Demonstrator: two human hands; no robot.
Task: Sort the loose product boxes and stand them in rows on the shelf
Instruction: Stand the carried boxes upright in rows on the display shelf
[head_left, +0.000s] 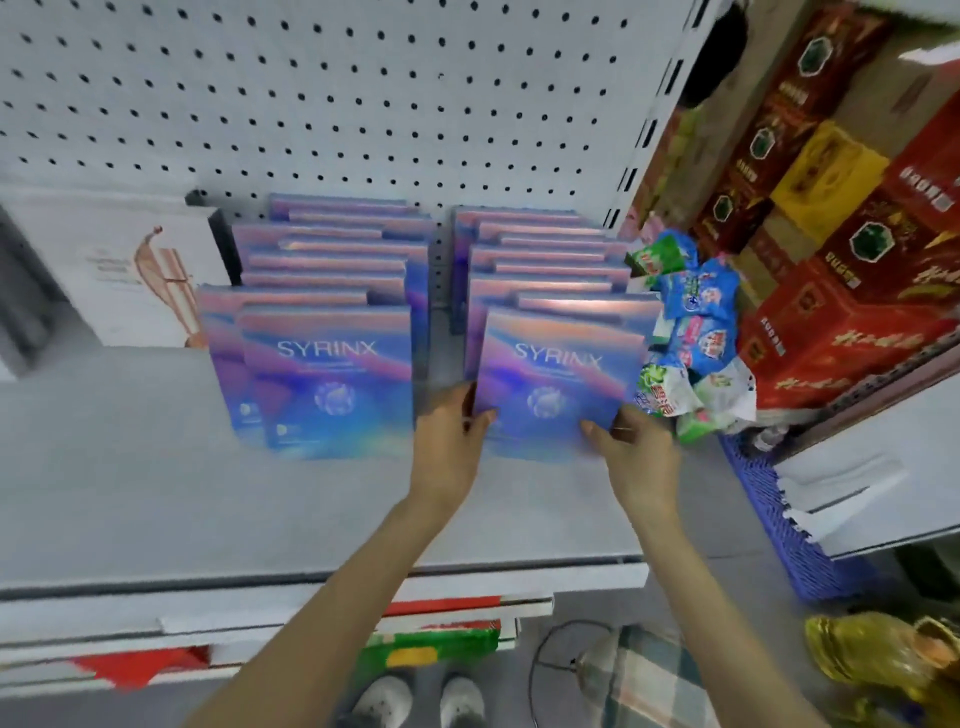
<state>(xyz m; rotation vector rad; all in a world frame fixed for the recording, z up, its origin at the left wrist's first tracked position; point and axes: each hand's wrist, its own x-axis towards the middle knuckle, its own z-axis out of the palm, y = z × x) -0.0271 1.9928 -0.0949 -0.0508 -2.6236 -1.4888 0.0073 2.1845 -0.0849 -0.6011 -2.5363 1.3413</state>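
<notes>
Two rows of purple-blue "SYRINX" boxes stand upright on the white shelf (130, 467) against the pegboard. The left row (327, 332) has several boxes, its front one facing me. At the head of the right row (540, 260) stands the front box (556, 374), tilted slightly. My left hand (452, 431) grips that box's lower left edge, thumb on its face. My right hand (634, 441) grips its lower right corner. Both arms reach in from below.
A white carton (119, 270) with a figure drawing stands left of the rows. Small blue and green packets (691, 338) are piled right of the right row. Red and yellow gift boxes (831, 234) fill the neighbouring shelf. A blue crate (779, 519) sits lower right.
</notes>
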